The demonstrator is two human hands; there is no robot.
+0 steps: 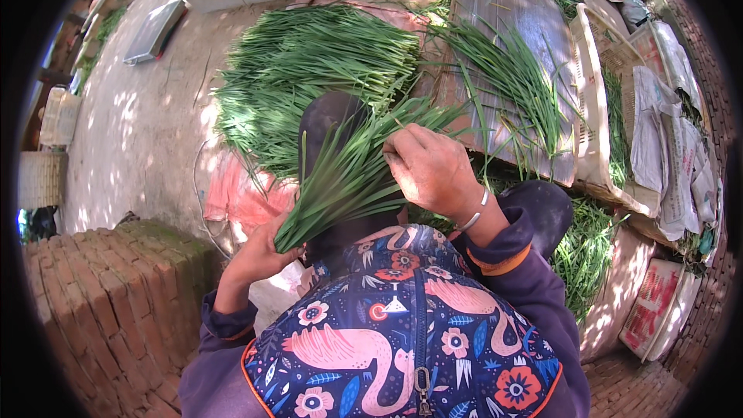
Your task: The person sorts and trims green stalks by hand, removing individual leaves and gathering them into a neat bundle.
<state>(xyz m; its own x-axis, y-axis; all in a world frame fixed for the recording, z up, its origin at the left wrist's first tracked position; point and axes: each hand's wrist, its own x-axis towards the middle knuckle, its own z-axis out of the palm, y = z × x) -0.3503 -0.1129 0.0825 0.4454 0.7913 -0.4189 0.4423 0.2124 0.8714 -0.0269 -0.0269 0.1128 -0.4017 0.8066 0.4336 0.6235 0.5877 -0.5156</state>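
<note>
My left hand [259, 251] grips a bunch of green garlic chives [342, 191] at its lower-left end, and the long flat leaves fan out up and to the right over my dark-clad knee. Over the far part of that bunch is my right hand [429, 165], with a metal bangle at the wrist. Its thumb and fingertips are pinched together; whether a leaf is caught between them is hidden. Beyond the knee lies a large, aligned pile of chives [325, 52], with its pale stem ends facing right. A looser heap of chives [516, 81] rests on a board [424, 84] at the right.
Pink-red sheeting [249, 191] spreads beneath the pile. At the right stand a cream plastic crate [592, 98] and white sacks [650, 133]. Loose leaf scraps [586, 249] cover the ground by my right knee. A brick block [116, 290] rises at the lower left.
</note>
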